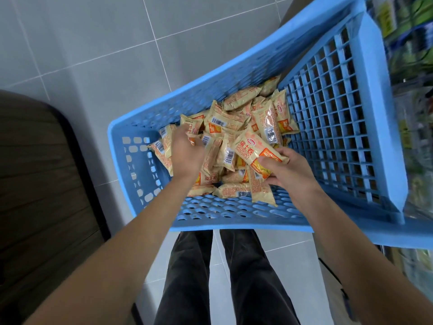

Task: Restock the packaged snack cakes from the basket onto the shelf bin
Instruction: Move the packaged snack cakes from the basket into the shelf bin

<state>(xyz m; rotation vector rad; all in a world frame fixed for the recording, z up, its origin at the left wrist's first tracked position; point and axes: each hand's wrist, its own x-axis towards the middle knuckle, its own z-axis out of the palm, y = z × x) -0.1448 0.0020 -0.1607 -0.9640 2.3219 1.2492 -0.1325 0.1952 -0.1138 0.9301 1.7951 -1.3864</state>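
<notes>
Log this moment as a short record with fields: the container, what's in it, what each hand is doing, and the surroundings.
container: blue plastic basket, slotted walls and grid floor
contents: snack cake packets heaped at the near-left end; far end of the floor bare
left hand: down in the heap, fingers curled among packets; grip unclear
right hand: holds one packet by its end, lifted above the heap
surroundings: grey tiled floor, stocked shelf at right, blurred

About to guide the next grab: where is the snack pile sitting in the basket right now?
In the head view, the snack pile fills the basket's near-left end, between the left hand and right hand; the basket's right floor is bare.
</notes>
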